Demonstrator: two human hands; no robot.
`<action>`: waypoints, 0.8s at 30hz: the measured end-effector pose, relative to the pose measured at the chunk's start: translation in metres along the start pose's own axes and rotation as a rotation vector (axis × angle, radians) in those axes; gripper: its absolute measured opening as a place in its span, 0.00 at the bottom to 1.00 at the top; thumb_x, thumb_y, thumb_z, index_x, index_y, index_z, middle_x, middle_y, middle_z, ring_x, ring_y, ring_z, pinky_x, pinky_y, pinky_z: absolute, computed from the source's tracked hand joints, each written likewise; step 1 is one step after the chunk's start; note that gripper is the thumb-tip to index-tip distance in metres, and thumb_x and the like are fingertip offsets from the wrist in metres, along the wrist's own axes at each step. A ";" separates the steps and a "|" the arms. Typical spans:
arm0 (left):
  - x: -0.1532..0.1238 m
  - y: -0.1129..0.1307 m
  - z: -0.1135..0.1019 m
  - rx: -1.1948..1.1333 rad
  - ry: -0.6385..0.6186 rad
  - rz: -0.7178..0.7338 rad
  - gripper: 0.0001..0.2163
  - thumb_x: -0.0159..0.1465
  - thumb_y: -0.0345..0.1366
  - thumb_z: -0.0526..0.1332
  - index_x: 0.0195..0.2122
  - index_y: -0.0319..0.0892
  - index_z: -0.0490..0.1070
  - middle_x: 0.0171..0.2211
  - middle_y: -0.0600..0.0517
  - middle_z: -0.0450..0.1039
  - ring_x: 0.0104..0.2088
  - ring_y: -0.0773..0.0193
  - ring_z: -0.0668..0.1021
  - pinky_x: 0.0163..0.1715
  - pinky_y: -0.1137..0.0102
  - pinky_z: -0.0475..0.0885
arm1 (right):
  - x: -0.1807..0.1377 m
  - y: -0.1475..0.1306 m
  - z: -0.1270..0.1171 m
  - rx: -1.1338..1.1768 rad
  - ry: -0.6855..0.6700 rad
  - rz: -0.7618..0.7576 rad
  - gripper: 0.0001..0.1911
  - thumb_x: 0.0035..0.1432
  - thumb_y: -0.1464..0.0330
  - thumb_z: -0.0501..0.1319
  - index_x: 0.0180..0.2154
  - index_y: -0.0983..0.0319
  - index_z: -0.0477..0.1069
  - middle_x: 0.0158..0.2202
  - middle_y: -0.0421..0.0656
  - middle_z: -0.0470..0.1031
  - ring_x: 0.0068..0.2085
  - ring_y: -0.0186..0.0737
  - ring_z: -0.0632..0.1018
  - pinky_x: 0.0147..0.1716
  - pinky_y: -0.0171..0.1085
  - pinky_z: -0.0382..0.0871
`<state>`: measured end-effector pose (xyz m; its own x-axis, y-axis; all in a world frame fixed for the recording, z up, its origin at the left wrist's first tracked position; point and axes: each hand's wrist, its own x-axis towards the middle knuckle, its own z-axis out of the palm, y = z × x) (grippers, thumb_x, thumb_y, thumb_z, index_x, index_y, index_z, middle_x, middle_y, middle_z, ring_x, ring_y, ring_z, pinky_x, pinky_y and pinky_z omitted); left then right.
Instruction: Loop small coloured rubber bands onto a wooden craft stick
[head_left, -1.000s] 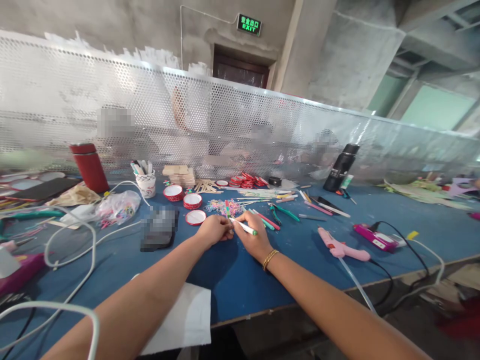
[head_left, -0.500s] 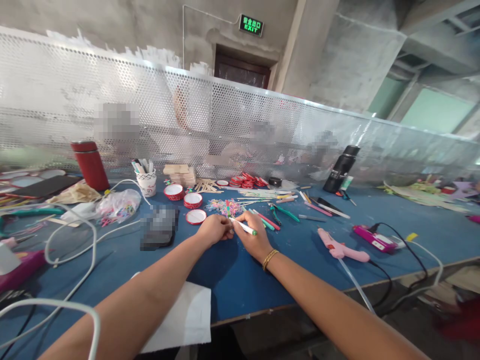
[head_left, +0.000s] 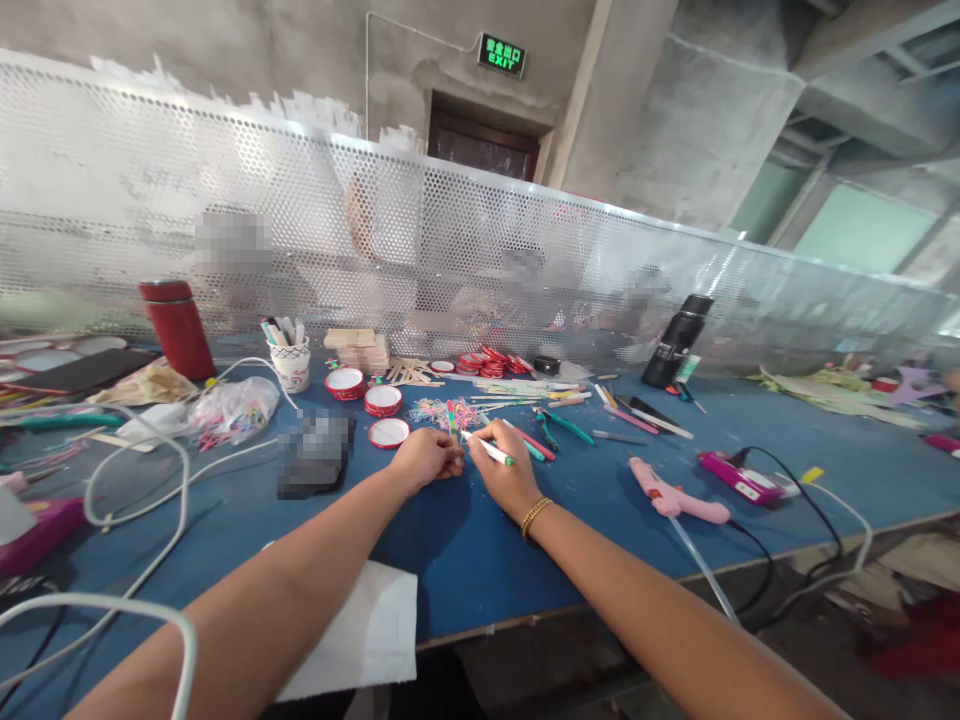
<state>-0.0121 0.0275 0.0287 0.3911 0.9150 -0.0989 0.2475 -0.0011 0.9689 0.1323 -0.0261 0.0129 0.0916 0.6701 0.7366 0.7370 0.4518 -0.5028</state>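
My left hand (head_left: 426, 458) is closed round the lower end of a small flat stick (head_left: 452, 416), coloured red and green, that points away from me. White with a green end, a marker (head_left: 496, 453) lies in the closed fingers of my right hand (head_left: 511, 478), its tip close to the stick. Whether tip and stick touch is too small to tell. Just beyond the hands is a pile of colourful thin loops (head_left: 427, 411). Several red-and-white round pieces (head_left: 388, 433) are left of it. More markers (head_left: 536, 440) lie beside my right hand.
A phone (head_left: 315, 455) lies left of my hands, near white cables (head_left: 184, 480). Green-handled pliers (head_left: 570, 430) and a pink glue gun (head_left: 675, 497) are to the right. Bottles (head_left: 180, 335), a cup of pens (head_left: 290, 365) and wooden sticks (head_left: 409, 372) stand toward the perforated screen (head_left: 480, 250).
The marker tip has drawn slightly back to the right from the stick, and more of the stick shows. The whole view has shifted a little; both hands keep their grip.
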 end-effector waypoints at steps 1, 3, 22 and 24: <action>0.000 0.000 0.000 0.004 -0.001 0.001 0.14 0.50 0.41 0.71 0.21 0.36 0.72 0.19 0.50 0.74 0.20 0.70 0.75 0.22 0.76 0.69 | 0.000 0.000 0.000 0.001 0.003 -0.003 0.07 0.60 0.66 0.58 0.29 0.59 0.68 0.28 0.40 0.73 0.32 0.39 0.72 0.34 0.37 0.63; 0.000 0.000 0.000 0.013 0.001 0.002 0.13 0.50 0.41 0.71 0.22 0.36 0.72 0.19 0.50 0.74 0.19 0.70 0.75 0.22 0.76 0.69 | 0.000 0.000 0.000 0.007 0.001 -0.017 0.07 0.59 0.66 0.58 0.29 0.59 0.68 0.28 0.41 0.73 0.33 0.39 0.73 0.35 0.37 0.63; 0.004 -0.004 -0.001 0.033 -0.005 0.016 0.14 0.50 0.43 0.70 0.21 0.37 0.72 0.19 0.51 0.73 0.19 0.70 0.74 0.22 0.75 0.68 | 0.000 0.000 0.001 0.029 -0.008 -0.002 0.07 0.59 0.66 0.58 0.29 0.59 0.68 0.28 0.40 0.73 0.32 0.39 0.73 0.33 0.36 0.63; 0.005 -0.006 -0.001 0.040 -0.003 0.014 0.14 0.50 0.43 0.70 0.21 0.36 0.72 0.19 0.50 0.74 0.19 0.70 0.74 0.22 0.76 0.68 | -0.001 0.000 0.001 0.027 -0.014 -0.003 0.07 0.59 0.65 0.59 0.29 0.59 0.68 0.28 0.40 0.73 0.32 0.39 0.73 0.33 0.36 0.64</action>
<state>-0.0121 0.0320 0.0229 0.3970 0.9138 -0.0863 0.2773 -0.0298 0.9603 0.1314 -0.0259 0.0121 0.0799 0.6764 0.7322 0.7188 0.4698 -0.5125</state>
